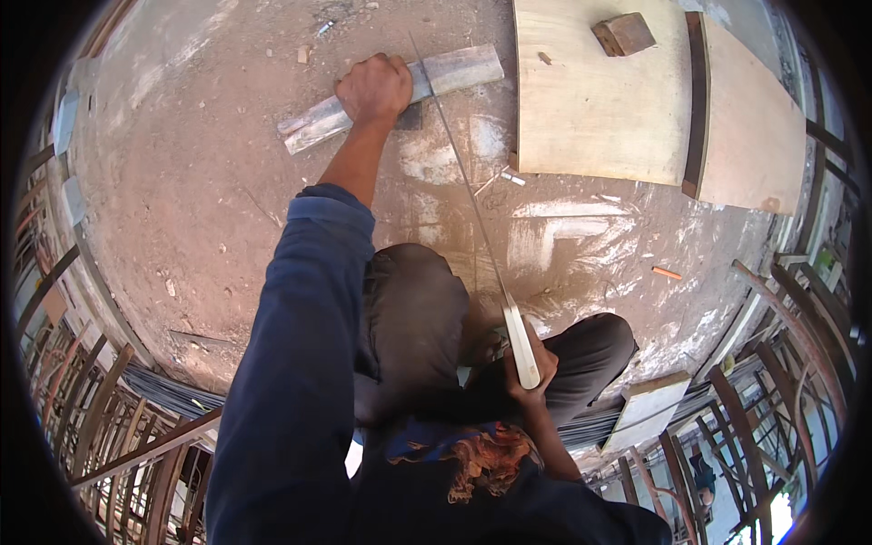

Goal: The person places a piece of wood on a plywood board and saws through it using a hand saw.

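A weathered wooden board point(463, 69) lies slantwise on the ground ahead of me. My left hand point(374, 88) is closed over it, fingers wrapped round its far edge and knuckles up. In my right hand point(536, 361), near my right knee, is the pale handle of a hand saw point(468, 186). Its long thin blade runs away from me, up and to the left, and crosses the board just right of my left hand. Whether the teeth have cut into the wood cannot be made out. A dark block point(411, 116) shows under the board's near edge.
Right of the board lie pale plywood sheets point(599, 109) with a dark wooden strip point(696, 100) between them and a brown wooden block point(624, 34) on top. An orange stick point(667, 272) lies on the dusty floor. Stacked poles point(109, 436) and dark rods point(173, 391) line the sides.
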Action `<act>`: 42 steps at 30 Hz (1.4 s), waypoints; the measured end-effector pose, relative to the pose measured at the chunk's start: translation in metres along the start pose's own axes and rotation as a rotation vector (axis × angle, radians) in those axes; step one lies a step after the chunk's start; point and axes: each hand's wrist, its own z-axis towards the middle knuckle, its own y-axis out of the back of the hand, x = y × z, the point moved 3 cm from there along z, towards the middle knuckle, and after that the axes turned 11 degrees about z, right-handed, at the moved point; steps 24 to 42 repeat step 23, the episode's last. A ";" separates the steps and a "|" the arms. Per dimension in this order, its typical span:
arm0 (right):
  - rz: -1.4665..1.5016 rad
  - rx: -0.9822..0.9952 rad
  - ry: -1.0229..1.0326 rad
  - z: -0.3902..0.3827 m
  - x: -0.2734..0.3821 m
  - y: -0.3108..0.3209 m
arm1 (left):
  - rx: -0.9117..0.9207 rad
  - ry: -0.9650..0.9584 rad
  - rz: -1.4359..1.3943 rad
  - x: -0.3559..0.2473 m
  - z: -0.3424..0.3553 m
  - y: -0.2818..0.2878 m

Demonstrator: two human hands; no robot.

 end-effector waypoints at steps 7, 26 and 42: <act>0.247 -0.105 0.218 0.189 -0.017 -0.067 | -0.022 -0.020 -0.040 -0.025 0.008 0.002; -0.162 -0.296 0.303 0.038 0.038 0.038 | -0.033 0.046 0.013 -0.017 0.012 0.004; -0.162 -0.296 0.303 0.038 0.038 0.038 | -0.033 0.046 0.013 -0.017 0.012 0.004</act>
